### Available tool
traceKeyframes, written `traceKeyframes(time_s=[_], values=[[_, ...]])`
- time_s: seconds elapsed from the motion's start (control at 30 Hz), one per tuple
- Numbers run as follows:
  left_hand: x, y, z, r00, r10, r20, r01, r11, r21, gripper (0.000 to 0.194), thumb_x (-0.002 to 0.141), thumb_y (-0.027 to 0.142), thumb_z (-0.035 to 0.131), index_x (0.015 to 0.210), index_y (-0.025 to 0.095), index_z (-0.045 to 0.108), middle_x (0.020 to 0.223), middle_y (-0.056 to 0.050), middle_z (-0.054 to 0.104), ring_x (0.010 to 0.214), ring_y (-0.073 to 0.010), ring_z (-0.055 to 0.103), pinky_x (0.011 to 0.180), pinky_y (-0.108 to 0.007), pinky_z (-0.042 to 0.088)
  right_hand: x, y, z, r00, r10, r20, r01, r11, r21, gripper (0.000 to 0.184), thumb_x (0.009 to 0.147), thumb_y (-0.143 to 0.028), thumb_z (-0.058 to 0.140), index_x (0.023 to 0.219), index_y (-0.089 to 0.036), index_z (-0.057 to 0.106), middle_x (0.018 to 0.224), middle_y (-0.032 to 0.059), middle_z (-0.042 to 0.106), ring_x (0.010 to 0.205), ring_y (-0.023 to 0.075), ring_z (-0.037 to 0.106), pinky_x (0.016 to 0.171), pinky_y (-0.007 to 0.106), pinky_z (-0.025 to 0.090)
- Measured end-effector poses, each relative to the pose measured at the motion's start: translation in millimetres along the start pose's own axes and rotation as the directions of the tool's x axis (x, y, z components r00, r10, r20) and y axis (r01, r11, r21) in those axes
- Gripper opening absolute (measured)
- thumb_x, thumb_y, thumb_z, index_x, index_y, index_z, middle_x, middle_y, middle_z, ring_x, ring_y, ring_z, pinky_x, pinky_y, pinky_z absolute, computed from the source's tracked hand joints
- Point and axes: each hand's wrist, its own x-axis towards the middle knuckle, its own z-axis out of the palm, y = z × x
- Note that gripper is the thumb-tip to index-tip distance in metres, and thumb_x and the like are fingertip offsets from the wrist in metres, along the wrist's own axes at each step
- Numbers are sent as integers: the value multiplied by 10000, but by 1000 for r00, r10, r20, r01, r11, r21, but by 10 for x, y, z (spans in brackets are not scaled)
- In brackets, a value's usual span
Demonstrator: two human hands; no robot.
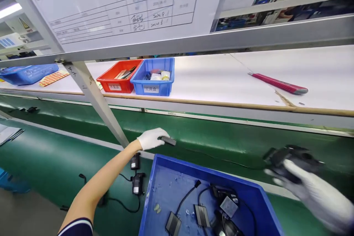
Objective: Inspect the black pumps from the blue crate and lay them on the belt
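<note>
My left hand (152, 138), in a white glove, is closed on the end of a small dark ribbed box (168, 140) above the green conveyor belt. A thin black cord (221, 159) runs from near that box along the belt toward the right. At the right, my gloved right hand (304, 182) is closed around a bulky black device (294, 160); both are smeared by motion, so its details are unclear. Below and between my hands is a blue bin (166, 180) with similar ribbed boxes (173, 224), cords and black units in it.
More black units (137, 184) with cords lie on the green bench left of the bin. A slanted metal post (99, 99) stands beside my left forearm. On the white shelf are a red tray (118, 77), a blue tray (153, 77) and a red utility knife (279, 83).
</note>
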Motion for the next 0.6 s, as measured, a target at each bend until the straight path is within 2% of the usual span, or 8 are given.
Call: traceKeyframes(time_s=[0.07,0.13,0.2,0.27,0.33,0.43,0.5,0.6], values=[[423,-145,-100,996,82,-36,-73,978,196,446,982,164,505,1390,324,585,1532,-77,500,1281,-264,556,1072,-421,453,352,21,257,997,60,44,-60,998,-11,276,958,-294,622,1230,-262,647,1387,80,679,953,178,780,795,249,684],[805,-323,-45,990,138,-3,-128,926,354,442,997,134,484,1406,279,569,1484,-114,535,1227,-273,594,1053,-473,475,763,114,571,994,72,78,-65,995,-81,334,950,-274,683,1270,-208,613,1344,90,691,1008,175,763,891,277,664],[1100,-525,123,985,161,55,-168,865,473,375,1010,216,555,1385,221,572,1395,-116,594,1158,-263,630,1013,-498,518,1191,272,897,993,94,72,-80,980,-184,365,951,-280,725,1280,-173,611,1264,89,709,993,181,751,868,324,663],[1275,-746,338,982,153,108,-188,808,559,356,996,329,630,1322,188,602,1317,-95,636,1109,-243,656,967,-481,563,1589,456,1196,989,141,51,-117,937,-329,317,985,-322,700,1242,-147,639,1177,79,721,940,183,739,805,353,655],[1322,-975,539,983,122,139,-182,767,615,342,984,368,655,1267,177,629,1268,-87,661,1070,-226,673,927,-451,590,1919,627,1441,984,174,25,-139,860,-491,296,1002,-357,679,1206,-143,661,1136,71,720,923,186,727,792,365,639],[1208,-1287,725,993,40,109,-102,749,655,348,984,377,656,1266,175,631,1260,-88,667,1057,-222,682,907,-440,601,2248,815,1707,988,157,5,-107,699,-707,305,990,-375,692,1205,-161,670,1176,78,706,1002,211,713,854,388,616],[1064,-1440,741,998,-37,41,1,758,652,363,983,379,657,1281,176,624,1269,-91,664,1068,-228,681,913,-447,600,2355,891,1838,993,111,31,-41,586,-809,305,989,-370,692,1222,-174,668,1218,86,693,1051,223,702,888,396,605],[812,-1525,624,985,-143,-99,174,782,599,360,978,384,665,1267,172,631,1262,-92,668,1079,-234,677,924,-456,594,2378,930,1994,989,-4,147,134,431,-892,308,1001,-351,675,1259,-184,654,1263,87,677,1068,226,693,902,415,606]])
